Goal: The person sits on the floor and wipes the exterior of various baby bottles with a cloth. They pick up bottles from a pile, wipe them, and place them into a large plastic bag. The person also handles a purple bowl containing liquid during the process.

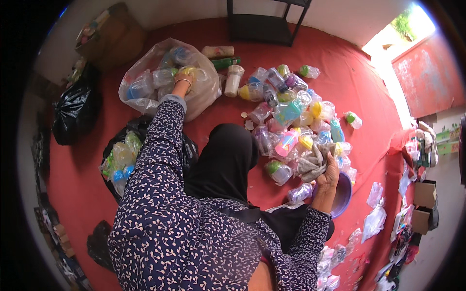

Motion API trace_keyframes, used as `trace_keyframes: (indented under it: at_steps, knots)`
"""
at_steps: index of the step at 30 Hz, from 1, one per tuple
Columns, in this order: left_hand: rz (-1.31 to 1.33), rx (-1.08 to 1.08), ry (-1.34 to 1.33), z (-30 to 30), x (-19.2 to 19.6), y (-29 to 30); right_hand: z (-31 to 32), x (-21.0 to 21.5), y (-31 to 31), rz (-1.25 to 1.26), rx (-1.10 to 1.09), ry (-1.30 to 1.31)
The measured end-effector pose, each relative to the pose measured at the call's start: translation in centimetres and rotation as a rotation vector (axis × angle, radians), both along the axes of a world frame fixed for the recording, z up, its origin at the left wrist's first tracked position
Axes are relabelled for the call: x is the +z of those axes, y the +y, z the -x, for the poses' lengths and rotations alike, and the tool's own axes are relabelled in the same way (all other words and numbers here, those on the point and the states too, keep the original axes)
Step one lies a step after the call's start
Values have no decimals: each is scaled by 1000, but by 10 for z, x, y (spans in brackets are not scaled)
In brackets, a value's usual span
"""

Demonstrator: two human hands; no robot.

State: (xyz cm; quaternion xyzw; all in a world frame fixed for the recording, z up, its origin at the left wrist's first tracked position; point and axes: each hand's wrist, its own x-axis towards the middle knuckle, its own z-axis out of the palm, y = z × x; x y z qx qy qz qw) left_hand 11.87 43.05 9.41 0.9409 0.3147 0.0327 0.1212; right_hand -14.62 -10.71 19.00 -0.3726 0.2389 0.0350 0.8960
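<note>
Pinched in the right hand [329,175], a gray cloth [313,162] lay right of the clear bag [200,104], where the left hand [183,77], its closure indeterminable, reached among bottles [141,87], apparently picking 1, the next move requiring a secure hold.

This looks like a storeroom or sorting room: a red floor [374,155] spread with plastic bottles [287,141], a clear bag [206,103], a black bag [73,116], cardboard boxes [424,194] by the wall, and a black shelf [259,26].

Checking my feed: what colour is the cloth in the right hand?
The cloth is greyish beige; the head view shows it best.
</note>
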Motion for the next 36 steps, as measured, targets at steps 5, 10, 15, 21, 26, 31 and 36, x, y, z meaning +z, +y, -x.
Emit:
trace_keyframes:
  at_steps: [5, 10, 15, 21, 26, 31, 36]
  knots:
    - [-83, -135, -389, 35, 41, -36, 8, 11, -4, 9, -99, 19]
    - [-259, -451, -40, 104, 44, -64, 10, 14, -7, 43, -50, -57]
    - [-386, -629, 40, 90, 19, -40, 3, 11, 1, -33, -80, -29]
    - [-334, -938, 192, 84, 25, -49, 8, 17, -37, -2, -259, -78]
    - [-304, -769, 30, 83, 36, -55, 13, 17, -58, 1, -476, -65]
    - [-376, -733, -83, 74, 32, -30, 16, 8, -57, -122, -275, -39]
    - [-303, -836, -78, 104, 63, -45, 7, 21, -35, 26, -247, -49]
